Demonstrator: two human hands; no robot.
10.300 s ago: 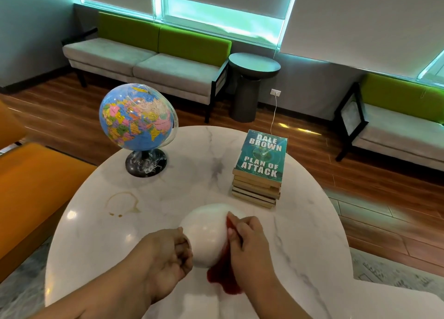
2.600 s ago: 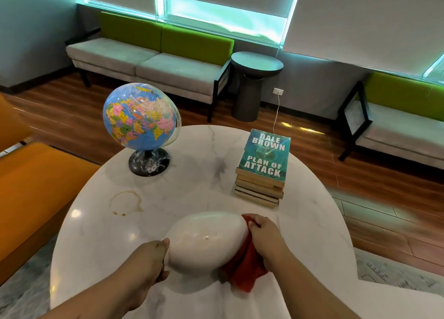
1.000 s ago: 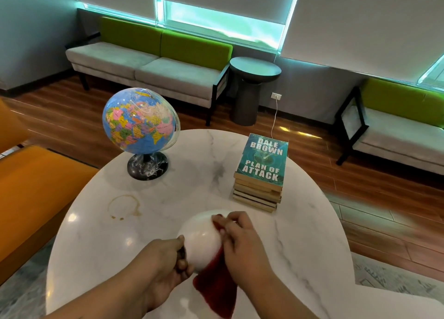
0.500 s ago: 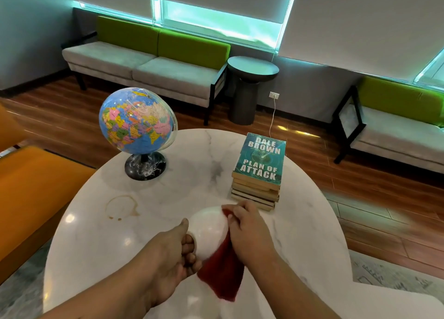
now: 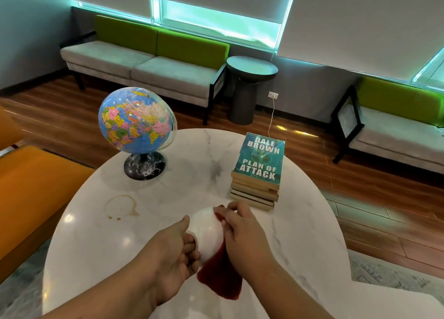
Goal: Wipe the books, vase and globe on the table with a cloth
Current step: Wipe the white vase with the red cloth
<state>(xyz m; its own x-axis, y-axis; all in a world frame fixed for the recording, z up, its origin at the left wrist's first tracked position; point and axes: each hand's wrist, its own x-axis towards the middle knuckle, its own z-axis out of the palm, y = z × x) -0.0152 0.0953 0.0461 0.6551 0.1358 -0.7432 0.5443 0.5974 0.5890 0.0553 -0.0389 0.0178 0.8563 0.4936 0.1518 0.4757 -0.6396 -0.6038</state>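
So the white vase (image 5: 206,232) sits low over the near side of the marble desk (image 5: 192,189). The left hand (image 5: 173,249) curls round one end and the right hand (image 5: 242,232) pinches the red cloth (image 5: 221,278) against it. I'd turn the vase slowly under the cloth with a firm grip, since it looks slippery.

Head view, looking forward and down, table (image 5: 300,222) close below
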